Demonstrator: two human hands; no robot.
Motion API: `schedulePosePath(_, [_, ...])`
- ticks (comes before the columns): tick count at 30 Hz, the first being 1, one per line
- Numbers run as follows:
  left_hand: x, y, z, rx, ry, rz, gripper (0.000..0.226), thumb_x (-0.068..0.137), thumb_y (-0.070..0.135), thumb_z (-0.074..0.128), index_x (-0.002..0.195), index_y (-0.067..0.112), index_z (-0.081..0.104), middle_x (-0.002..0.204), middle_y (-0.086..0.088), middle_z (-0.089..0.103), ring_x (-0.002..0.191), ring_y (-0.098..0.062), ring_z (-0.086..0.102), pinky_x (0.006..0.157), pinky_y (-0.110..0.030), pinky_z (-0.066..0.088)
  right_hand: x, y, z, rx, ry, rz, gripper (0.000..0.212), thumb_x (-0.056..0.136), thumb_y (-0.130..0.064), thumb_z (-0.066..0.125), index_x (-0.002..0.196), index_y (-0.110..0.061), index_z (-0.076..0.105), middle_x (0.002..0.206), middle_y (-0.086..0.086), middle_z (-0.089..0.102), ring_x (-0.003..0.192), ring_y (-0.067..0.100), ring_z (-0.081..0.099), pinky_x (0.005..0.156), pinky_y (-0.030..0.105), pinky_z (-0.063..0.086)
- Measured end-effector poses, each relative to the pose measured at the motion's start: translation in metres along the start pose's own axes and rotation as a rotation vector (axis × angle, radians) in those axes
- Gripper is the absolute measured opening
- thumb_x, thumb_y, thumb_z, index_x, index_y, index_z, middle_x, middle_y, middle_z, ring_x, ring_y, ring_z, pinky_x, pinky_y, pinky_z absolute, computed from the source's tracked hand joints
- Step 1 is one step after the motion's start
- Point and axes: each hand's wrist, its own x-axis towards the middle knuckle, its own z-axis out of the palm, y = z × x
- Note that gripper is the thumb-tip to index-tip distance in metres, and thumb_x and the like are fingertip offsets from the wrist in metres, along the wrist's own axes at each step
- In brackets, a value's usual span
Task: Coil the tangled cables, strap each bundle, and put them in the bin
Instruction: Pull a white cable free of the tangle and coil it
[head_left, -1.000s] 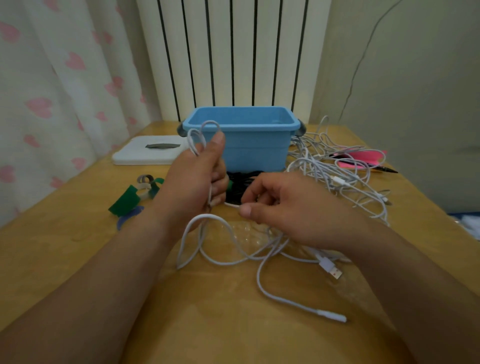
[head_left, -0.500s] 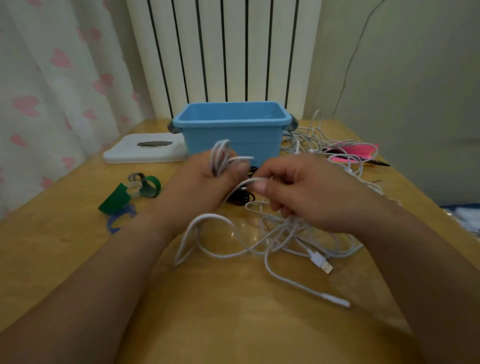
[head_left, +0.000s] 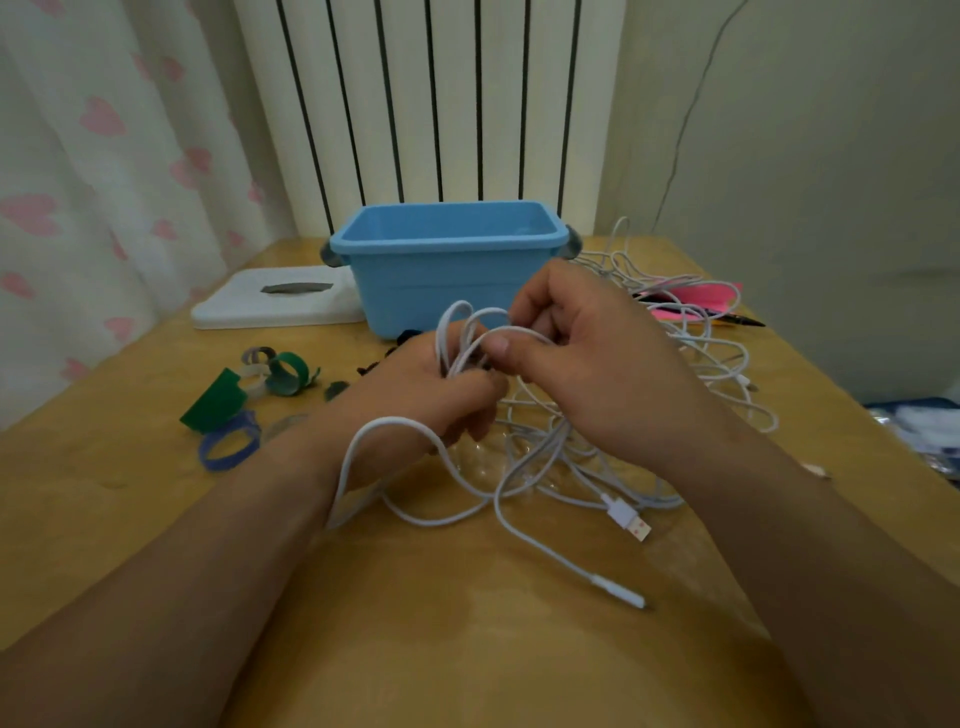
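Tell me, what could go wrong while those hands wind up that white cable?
The cable loops gripped in the left hand might spring loose, since the straps lie off to the side. The strand the right hand pinches trails into a loose heap; pulling could knot it or snag the USB plug.

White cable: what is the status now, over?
Left grip holds cable loops. Right grip pinches a strand at them. Not strapped; straps lie left. More tangle right of bin.
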Motion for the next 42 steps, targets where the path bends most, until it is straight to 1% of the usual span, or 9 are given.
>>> schedulePosePath(4, [-0.004, -0.001, -0.002, 0.117, -0.007, -0.032, 0.028, 0.105, 0.031, 0.065, 0.080, 0.022, 0.073, 0.056, 0.001, 0.056, 0.050, -0.008, 0.049, 0.051, -0.019, 0.042, -0.001, -0.001, 0.000, -0.006, -0.107, -0.050, 0.024, 0.099, -0.034, 0.072, 0.122, -0.036, 0.067, 0.077, -0.009, 0.066, 0.074, 0.002, 0.064, 0.065, 0.013, 0.045])
schedulePosePath(7, [-0.005, 0.000, -0.003, 0.223, -0.010, -0.021, 0.032, 0.107, 0.036, 0.060, 0.078, 0.033, 0.075, 0.057, 0.004, 0.059, 0.051, -0.007, 0.053, 0.053, -0.022, 0.046, -0.002, -0.001, 0.000, -0.021, -0.156, -0.068, 0.005, 0.101, -0.032, 0.068, 0.104, -0.033, 0.073, 0.081, -0.012, 0.071, 0.080, 0.003, 0.066, 0.067, 0.014, 0.047])
schedulePosePath(10, [0.000, 0.000, -0.003, 0.166, 0.149, 0.083, 0.005, 0.101, 0.032, 0.068, 0.103, 0.031, 0.064, 0.073, 0.006, 0.069, 0.064, -0.013, 0.066, 0.058, -0.027, 0.055, 0.000, 0.003, 0.005, -0.055, -0.026, -0.111, 0.009, 0.101, -0.031, 0.068, 0.093, -0.029, 0.070, 0.076, -0.010, 0.065, 0.075, 0.006, 0.060, 0.063, 0.015, 0.041])
schedulePosePath(12, [0.000, -0.001, -0.002, 0.183, 0.193, 0.126, 0.015, 0.100, 0.030, 0.071, 0.111, 0.028, 0.062, 0.085, 0.007, 0.073, 0.072, -0.014, 0.070, 0.064, -0.029, 0.059, -0.001, 0.002, 0.011, -0.082, 0.033, -0.118, 0.011, 0.101, -0.032, 0.068, 0.091, -0.027, 0.069, 0.075, -0.010, 0.063, 0.075, 0.007, 0.059, 0.062, 0.016, 0.040])
schedulePosePath(16, [-0.006, 0.008, 0.005, 0.251, 0.144, 0.118, 0.015, 0.107, 0.025, 0.063, 0.097, 0.035, 0.070, 0.066, 0.014, 0.068, 0.056, 0.001, 0.058, 0.056, -0.018, 0.047, -0.003, 0.005, 0.014, -0.042, 0.047, -0.073, 0.007, 0.100, -0.036, 0.070, 0.100, -0.030, 0.064, 0.077, -0.009, 0.064, 0.074, 0.005, 0.061, 0.062, 0.017, 0.043])
schedulePosePath(22, [0.024, 0.024, -0.017, -0.435, 0.331, -0.117, 0.028, 0.108, 0.019, 0.054, 0.080, 0.017, 0.052, 0.053, 0.003, 0.035, 0.044, -0.013, 0.032, 0.042, -0.024, 0.027, 0.002, 0.006, 0.002, 0.063, -0.052, 0.093, 0.012, 0.101, -0.035, 0.069, 0.093, -0.026, 0.066, 0.076, 0.002, 0.071, 0.065, 0.014, 0.071, 0.069, 0.049, 0.062])
schedulePosePath(28, [0.041, 0.014, -0.006, -0.826, 0.441, -0.141, 0.029, 0.107, 0.019, 0.051, 0.078, 0.019, 0.050, 0.054, 0.004, 0.029, 0.042, -0.011, 0.027, 0.041, -0.023, 0.021, 0.002, 0.010, 0.000, -0.109, -0.164, 0.080, 0.008, 0.103, -0.031, 0.064, 0.098, -0.030, 0.070, 0.085, -0.008, 0.075, 0.079, 0.004, 0.068, 0.072, 0.034, 0.056])
schedulePosePath(34, [0.039, -0.001, 0.003, -0.556, 0.308, 0.017, 0.016, 0.106, 0.026, 0.061, 0.102, 0.010, 0.061, 0.076, -0.017, 0.051, 0.053, -0.017, 0.040, 0.049, -0.029, 0.033, 0.003, 0.012, 0.010, 0.055, -0.008, 0.136, 0.020, 0.108, -0.026, 0.057, 0.093, -0.023, 0.070, 0.078, -0.008, 0.075, 0.070, 0.005, 0.071, 0.068, 0.029, 0.056])
schedulePosePath(42, [0.039, -0.007, 0.019, -0.468, 0.265, 0.076, 0.024, 0.097, 0.040, 0.078, 0.095, 0.018, 0.071, 0.086, -0.018, 0.056, 0.078, -0.033, 0.050, 0.073, -0.048, 0.044, 0.001, 0.011, 0.016, -0.011, 0.053, 0.131, 0.023, 0.109, -0.032, 0.055, 0.092, -0.025, 0.069, 0.080, -0.008, 0.074, 0.074, 0.005, 0.069, 0.071, 0.036, 0.057])
